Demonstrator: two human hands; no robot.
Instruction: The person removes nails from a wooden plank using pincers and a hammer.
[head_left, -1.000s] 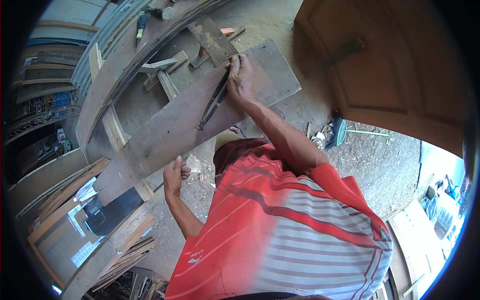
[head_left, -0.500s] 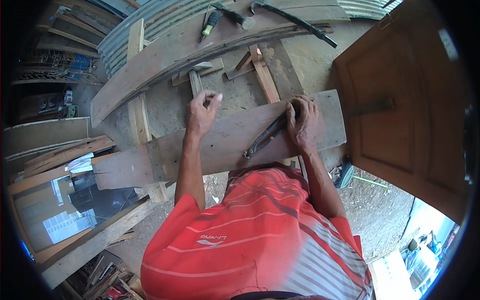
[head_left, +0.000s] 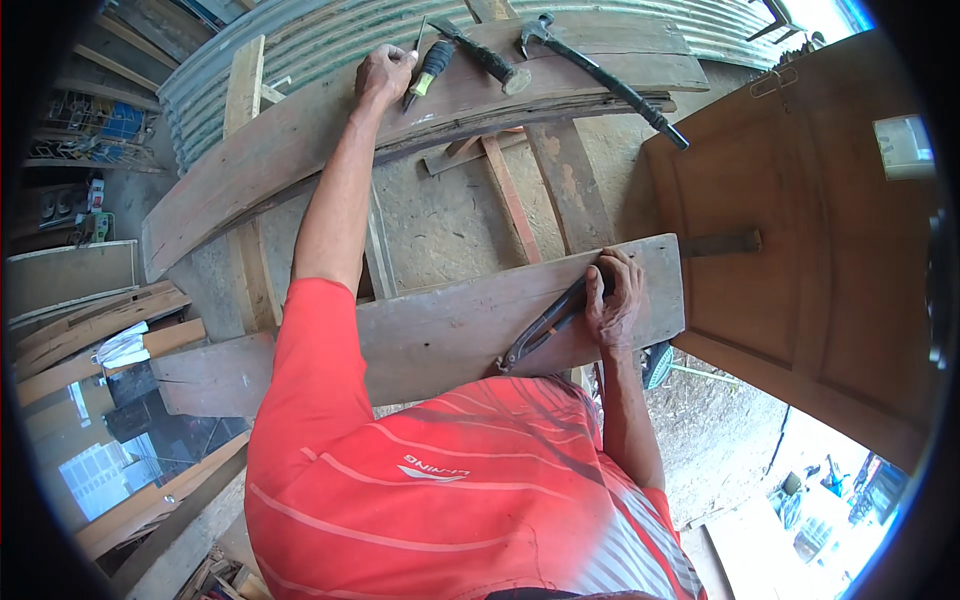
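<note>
My left hand reaches over the far plank, its fingers drawn together beside a thin metal rod. Whether the fingertips grip that rod or something smaller cannot be made out. Just right of them lies a screwdriver with a black and yellow-green handle. On the near plank, my right hand is closed over the handles of dark metal pincers. The jaws of the pincers point left toward my body, and the handle ends are hidden under my fingers.
A hammer-like tool with a dark handle and a claw hammer lie on the far plank. Wooden crosspieces run between the planks. A brown panelled door stands at the right; corrugated sheeting is behind.
My left hand has moved forward from above the near plank to the tools on the far plank. My right hand stays on the pincers. The view has shifted slightly.
</note>
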